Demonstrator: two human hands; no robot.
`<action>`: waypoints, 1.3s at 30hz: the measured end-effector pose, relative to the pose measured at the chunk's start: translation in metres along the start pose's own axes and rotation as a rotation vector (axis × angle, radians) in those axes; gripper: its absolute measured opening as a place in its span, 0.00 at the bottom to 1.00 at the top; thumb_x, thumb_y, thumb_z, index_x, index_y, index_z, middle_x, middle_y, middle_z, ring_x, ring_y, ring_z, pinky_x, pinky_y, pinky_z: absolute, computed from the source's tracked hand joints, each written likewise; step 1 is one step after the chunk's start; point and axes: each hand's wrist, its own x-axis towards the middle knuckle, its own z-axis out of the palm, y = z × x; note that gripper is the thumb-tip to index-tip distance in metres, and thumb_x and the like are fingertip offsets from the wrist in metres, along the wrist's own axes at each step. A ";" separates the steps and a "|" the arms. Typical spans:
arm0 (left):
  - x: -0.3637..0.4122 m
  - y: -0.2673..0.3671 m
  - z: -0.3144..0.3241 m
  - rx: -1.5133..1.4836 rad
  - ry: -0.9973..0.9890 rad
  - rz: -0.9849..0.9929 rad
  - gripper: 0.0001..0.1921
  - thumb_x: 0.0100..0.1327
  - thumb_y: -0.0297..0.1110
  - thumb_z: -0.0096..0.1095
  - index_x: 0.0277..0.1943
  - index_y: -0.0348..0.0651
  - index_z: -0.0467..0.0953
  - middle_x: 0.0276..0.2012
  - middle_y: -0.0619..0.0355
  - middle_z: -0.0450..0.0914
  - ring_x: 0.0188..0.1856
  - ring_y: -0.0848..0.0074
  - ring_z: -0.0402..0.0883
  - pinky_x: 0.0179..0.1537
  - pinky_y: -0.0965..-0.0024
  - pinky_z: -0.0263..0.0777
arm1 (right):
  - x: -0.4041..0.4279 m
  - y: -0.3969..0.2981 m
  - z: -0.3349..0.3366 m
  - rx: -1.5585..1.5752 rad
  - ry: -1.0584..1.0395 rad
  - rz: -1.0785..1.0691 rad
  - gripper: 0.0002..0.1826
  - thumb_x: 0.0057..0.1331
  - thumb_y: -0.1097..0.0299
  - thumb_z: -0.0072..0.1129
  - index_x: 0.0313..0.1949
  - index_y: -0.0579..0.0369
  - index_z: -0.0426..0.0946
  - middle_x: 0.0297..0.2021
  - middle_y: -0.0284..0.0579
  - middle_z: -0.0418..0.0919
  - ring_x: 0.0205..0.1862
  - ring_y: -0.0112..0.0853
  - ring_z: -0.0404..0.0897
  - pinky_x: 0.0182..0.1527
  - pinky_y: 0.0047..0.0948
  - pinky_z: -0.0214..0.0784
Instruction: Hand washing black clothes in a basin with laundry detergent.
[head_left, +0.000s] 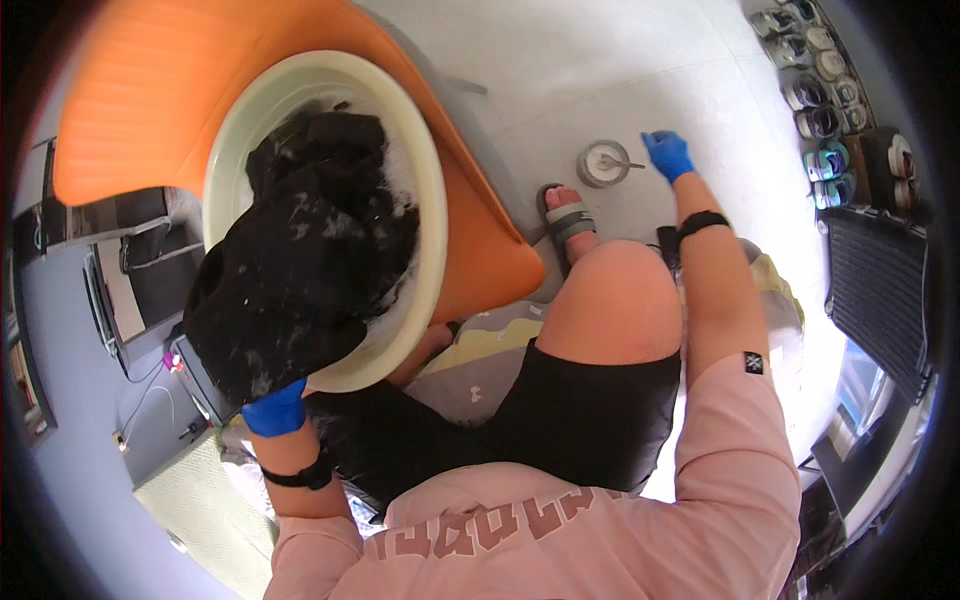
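Note:
A pale plastic basin (439, 225) stands on an orange chair. Wet black cloth (292, 262) with whitish foam patches lies in it and hangs over the near left rim. My left hand (276, 411), in a blue glove, is under the lower edge of the cloth; its fingers are hidden there. My right hand (666, 152), also blue-gloved, is out over the floor with its fingers drawn together, just right of a small round bowl (583, 174). The bowl holds white material and a spoon-like utensil (630, 164), whose handle points toward this hand without visibly touching it.
The orange chair (487, 255) spreads beneath and around the basin. My sandalled foot (570, 217) is on the pale floor, near the bowl. Rows of shoes (814, 97) line the right wall, above a black ribbed panel (877, 292). Cables (142, 375) hang at the left.

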 end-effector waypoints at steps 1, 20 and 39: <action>-0.005 -0.007 -0.009 0.043 -0.017 0.004 0.29 0.69 0.39 0.63 0.70 0.43 0.68 0.67 0.49 0.72 0.69 0.57 0.69 0.70 0.60 0.62 | -0.016 -0.026 0.016 0.012 -0.068 0.084 0.26 0.68 0.44 0.54 0.40 0.57 0.85 0.45 0.59 0.83 0.49 0.54 0.82 0.54 0.48 0.74; 0.010 -0.047 -0.029 -0.563 -0.009 -0.349 0.29 0.71 0.39 0.61 0.71 0.38 0.65 0.68 0.47 0.70 0.67 0.58 0.71 0.69 0.58 0.66 | -0.022 -0.058 0.054 0.413 -0.088 0.056 0.13 0.62 0.62 0.67 0.42 0.57 0.87 0.39 0.53 0.87 0.42 0.44 0.86 0.50 0.37 0.78; -0.043 -0.118 -0.066 -1.248 -0.028 -0.510 0.29 0.76 0.43 0.53 0.74 0.43 0.59 0.73 0.52 0.63 0.71 0.59 0.64 0.73 0.56 0.60 | -0.036 -0.050 0.050 0.196 0.044 -0.326 0.13 0.67 0.60 0.57 0.40 0.55 0.85 0.41 0.56 0.83 0.44 0.54 0.82 0.49 0.46 0.75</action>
